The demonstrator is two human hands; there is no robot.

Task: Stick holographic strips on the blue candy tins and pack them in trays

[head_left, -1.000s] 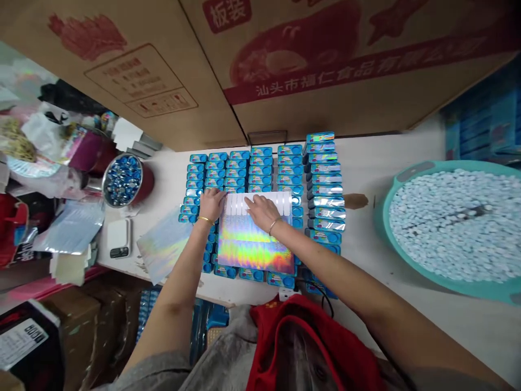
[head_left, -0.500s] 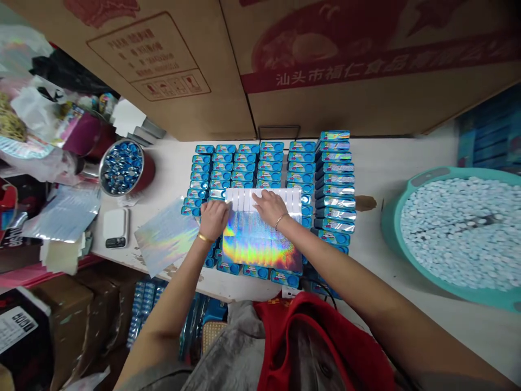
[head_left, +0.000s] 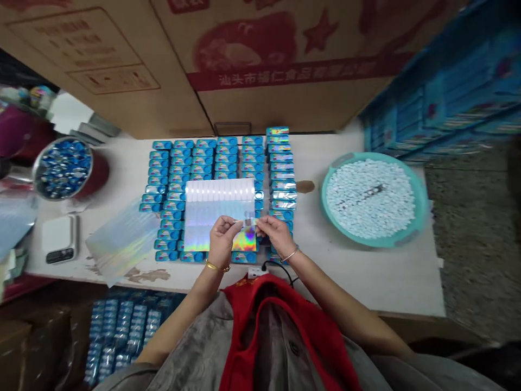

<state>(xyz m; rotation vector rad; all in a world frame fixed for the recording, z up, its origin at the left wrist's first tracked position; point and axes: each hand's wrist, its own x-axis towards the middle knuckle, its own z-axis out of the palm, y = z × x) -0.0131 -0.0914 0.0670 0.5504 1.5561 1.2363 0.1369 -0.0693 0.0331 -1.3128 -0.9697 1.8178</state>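
Rows of small blue tins cover the middle of the white table. A holographic sticker sheet lies on top of them. My left hand and my right hand are raised over the sheet's near edge, close together. Both pinch the ends of a small holographic strip held between them. Each wrist wears a thin bangle.
A teal basin full of white tablets sits at the right. A red pot of blue pieces, a small white scale and a loose holographic sheet lie at the left. Cardboard boxes wall the back. Blue boxes are stacked at the right.
Both hands have pulled back from the far edge of the sheet toward me and now pinch a small strip between them. The view has shifted to the right.
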